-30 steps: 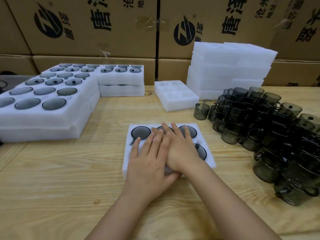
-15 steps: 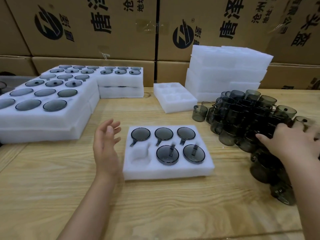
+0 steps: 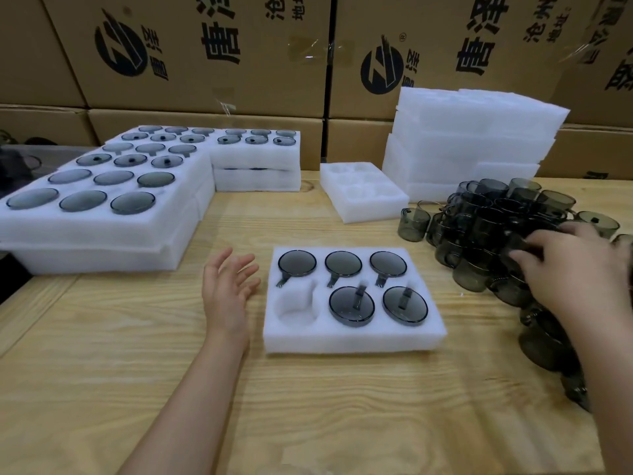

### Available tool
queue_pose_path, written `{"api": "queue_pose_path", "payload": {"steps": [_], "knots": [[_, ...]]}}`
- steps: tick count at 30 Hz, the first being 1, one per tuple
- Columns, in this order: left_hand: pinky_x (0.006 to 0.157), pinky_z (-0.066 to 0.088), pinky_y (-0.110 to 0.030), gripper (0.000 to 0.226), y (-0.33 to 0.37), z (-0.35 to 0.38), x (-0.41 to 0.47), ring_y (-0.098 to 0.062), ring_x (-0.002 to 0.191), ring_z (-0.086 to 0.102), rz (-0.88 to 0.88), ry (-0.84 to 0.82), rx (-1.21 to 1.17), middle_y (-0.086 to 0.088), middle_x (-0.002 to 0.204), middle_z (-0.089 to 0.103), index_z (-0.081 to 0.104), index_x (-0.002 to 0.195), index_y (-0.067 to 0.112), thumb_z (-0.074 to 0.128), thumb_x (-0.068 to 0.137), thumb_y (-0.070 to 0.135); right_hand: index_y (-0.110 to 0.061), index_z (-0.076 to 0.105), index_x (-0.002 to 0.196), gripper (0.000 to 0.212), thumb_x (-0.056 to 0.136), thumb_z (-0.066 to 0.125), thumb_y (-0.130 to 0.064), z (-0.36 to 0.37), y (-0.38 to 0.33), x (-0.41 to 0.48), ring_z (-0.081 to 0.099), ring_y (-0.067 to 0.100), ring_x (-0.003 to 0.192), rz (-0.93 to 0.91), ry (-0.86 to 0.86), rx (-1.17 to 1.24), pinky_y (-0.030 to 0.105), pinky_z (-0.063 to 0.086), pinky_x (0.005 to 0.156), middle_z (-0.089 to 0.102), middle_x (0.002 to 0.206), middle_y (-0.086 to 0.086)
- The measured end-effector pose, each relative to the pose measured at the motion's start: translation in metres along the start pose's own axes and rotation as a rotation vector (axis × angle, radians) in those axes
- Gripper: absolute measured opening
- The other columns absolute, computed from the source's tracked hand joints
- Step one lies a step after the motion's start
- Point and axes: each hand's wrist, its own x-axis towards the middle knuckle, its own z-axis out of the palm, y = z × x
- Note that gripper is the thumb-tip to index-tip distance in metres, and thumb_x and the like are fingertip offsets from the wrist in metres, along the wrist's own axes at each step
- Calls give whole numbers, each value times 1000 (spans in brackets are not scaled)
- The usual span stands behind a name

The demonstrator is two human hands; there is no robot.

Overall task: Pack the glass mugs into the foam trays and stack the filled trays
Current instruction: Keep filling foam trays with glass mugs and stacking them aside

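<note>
The right hand point(image 3: 568, 265) reaches into the heaped glass mugs point(image 3: 496, 231) at right, fingers spread over them, whether pinching one I cannot tell; a careless pull could topple the heap. The left hand point(image 3: 227, 289) hovers open beside the foam tray point(image 3: 352, 337), whose near-left pocket is empty. Pale wooden worktop point(image 3: 308, 406); cardboard cartons point(image 3: 205, 46) wall the far side.

White six-slot foam tray point(image 3: 352, 334) mid-table: 5 smoky grey glass mugs point(image 3: 351, 306) inverted, front-left slot empty. Loose mug pile point(image 3: 486, 231) right, approx. heaped.
</note>
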Motion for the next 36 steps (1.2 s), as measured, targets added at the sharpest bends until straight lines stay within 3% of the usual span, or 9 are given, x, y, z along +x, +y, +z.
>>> {"api": "queue_pose_path", "payload": {"steps": [3,8,13,16,20,23,31,34,36], "knots": [[74,46,-27,17,0,1,-3,-20,90,61,114,-47,83,-5,97,66,56,107,20,56,90,18,-24,68,82,10,75,75,-24,-6,-55,-33,53,21,101,-188,-32,481,26,36,86,55,107,3],[75,48,-23,22,4,3,-6,-16,80,63,242,-198,121,-3,86,69,61,104,11,59,81,13,-35,58,72,26,69,79,-21,19,-136,-80,51,-7,86,-293,-169,870,5,36,76,47,96,-19],[89,49,-32,46,6,2,-13,-24,103,63,324,-494,261,-13,106,68,58,117,16,67,72,21,-32,57,107,42,72,78,-24,42,-166,-98,51,-1,99,-274,-194,982,9,40,83,50,109,-15],[96,45,-26,49,7,2,-16,-16,113,61,409,-634,405,-1,116,67,59,121,20,66,72,28,-32,53,119,57,70,80,-25,45,-170,-105,50,-2,104,-248,-177,1046,16,43,90,48,114,-13],[91,42,-14,46,7,2,-17,-4,110,60,433,-687,514,18,114,66,60,118,28,71,73,29,-29,55,123,62,67,82,-28,47,-170,-109,54,1,101,-198,-181,1084,20,45,90,46,112,-11],[88,44,-14,45,9,2,-18,-5,103,63,412,-637,533,15,107,69,64,112,25,76,69,32,-28,57,125,61,68,79,-35,47,-169,-115,54,-2,97,-223,-226,1107,14,45,85,47,111,-16],[103,44,-38,55,22,-8,-9,-23,118,59,172,-849,461,-5,119,68,64,120,12,72,68,27,-45,45,126,59,72,69,-49,44,-158,-115,47,-13,99,-324,-433,1033,1,37,78,44,112,-29],[101,45,-35,61,25,-10,-5,-25,121,57,89,-884,396,-11,123,65,57,128,10,68,69,23,-45,46,113,57,63,69,-62,44,-157,-117,50,5,104,-321,-419,912,23,42,87,56,107,-23],[99,44,-30,59,26,-11,-3,-24,122,56,21,-831,309,-14,122,65,55,128,12,61,69,17,-43,46,112,59,61,69,-63,43,-159,-119,38,-8,104,-350,-365,833,31,38,89,56,100,-24]]}}
